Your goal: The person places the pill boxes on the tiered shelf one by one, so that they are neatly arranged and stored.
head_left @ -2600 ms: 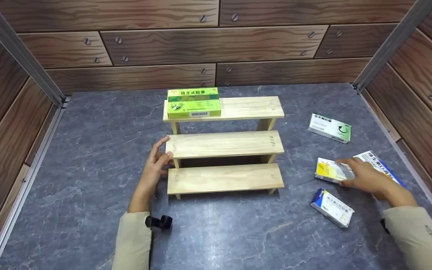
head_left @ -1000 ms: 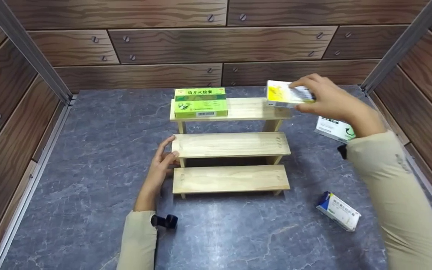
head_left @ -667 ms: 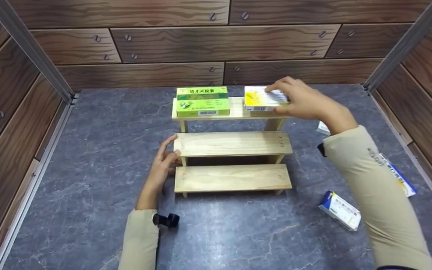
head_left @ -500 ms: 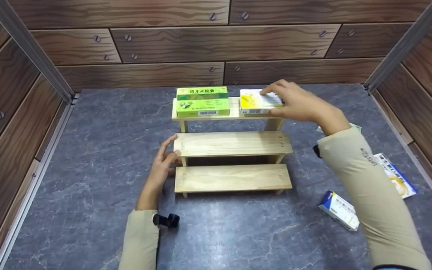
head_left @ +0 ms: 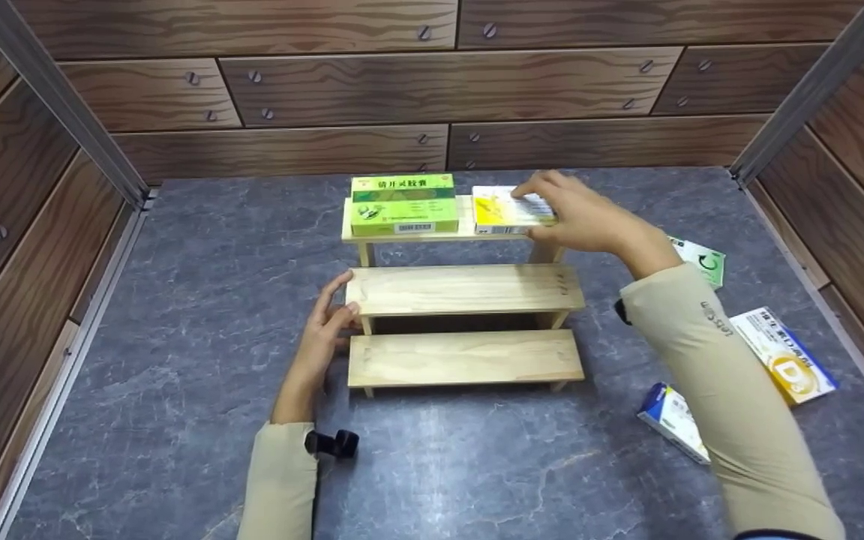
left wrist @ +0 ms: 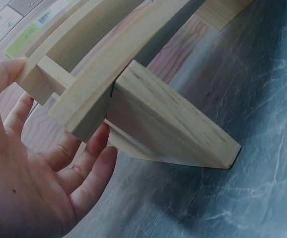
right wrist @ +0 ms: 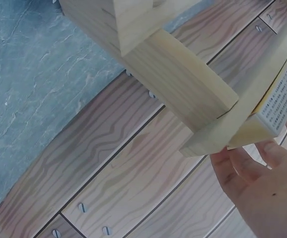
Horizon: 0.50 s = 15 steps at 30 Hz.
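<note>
A three-tier wooden display stand (head_left: 466, 289) stands on the dark marbled surface. My left hand (head_left: 312, 349) holds the left end of its middle tier, thumb at the front corner and index finger at the back. In the left wrist view, several fingers (left wrist: 91, 156) lie along the tier ends. My right hand (head_left: 586, 217) grips a white and yellow medicine box (head_left: 493, 212) on the top tier's right half, covering its right end. The right wrist view has the box's printed side (right wrist: 277, 110) against the tier board. Left of it, a gap apart, lies a green medicine box (head_left: 404, 206).
Right of the stand lie a white and green box (head_left: 704, 262), a white, blue and orange box (head_left: 781, 352) and a blue and white box (head_left: 672, 420). The right sleeve (head_left: 709, 375) partly covers them. Wood-patterned walls (head_left: 372, 86) close off the back and sides.
The right hand has lifted the white and yellow box from the right of the surface onto the top tier, then shifted it left towards the green box. The left hand keeps its place.
</note>
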Available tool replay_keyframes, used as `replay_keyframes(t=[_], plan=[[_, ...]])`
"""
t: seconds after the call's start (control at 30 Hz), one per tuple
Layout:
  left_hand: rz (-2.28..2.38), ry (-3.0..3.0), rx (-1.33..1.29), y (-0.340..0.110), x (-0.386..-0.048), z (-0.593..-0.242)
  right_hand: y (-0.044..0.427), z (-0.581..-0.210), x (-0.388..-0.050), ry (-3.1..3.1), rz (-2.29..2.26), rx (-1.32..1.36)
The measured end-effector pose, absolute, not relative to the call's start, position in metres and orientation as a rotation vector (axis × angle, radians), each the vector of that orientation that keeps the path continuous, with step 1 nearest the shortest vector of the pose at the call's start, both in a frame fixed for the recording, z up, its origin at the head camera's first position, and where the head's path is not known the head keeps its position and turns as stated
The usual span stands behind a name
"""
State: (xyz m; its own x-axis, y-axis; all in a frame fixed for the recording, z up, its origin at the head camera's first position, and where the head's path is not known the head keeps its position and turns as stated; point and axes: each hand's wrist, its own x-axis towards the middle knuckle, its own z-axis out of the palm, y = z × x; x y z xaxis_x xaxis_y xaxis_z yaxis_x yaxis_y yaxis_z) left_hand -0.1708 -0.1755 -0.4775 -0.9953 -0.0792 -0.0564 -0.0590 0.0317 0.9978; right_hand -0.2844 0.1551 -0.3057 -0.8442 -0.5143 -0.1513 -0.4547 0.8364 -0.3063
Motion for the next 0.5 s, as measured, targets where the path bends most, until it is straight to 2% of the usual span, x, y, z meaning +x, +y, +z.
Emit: replay_keyframes(t=[0.27,0.5], plan=[[-2.163,-2.258,0.144,-0.175,-0.172,-0.478,0.164,-0.302,-0.282,2.845,-0.438,-0.782],[-2.182,-2.248,0.157,-0.176,-0.171,-0.478,0.195,-0.295,-0.278,2.895,-0.597,-0.802]])
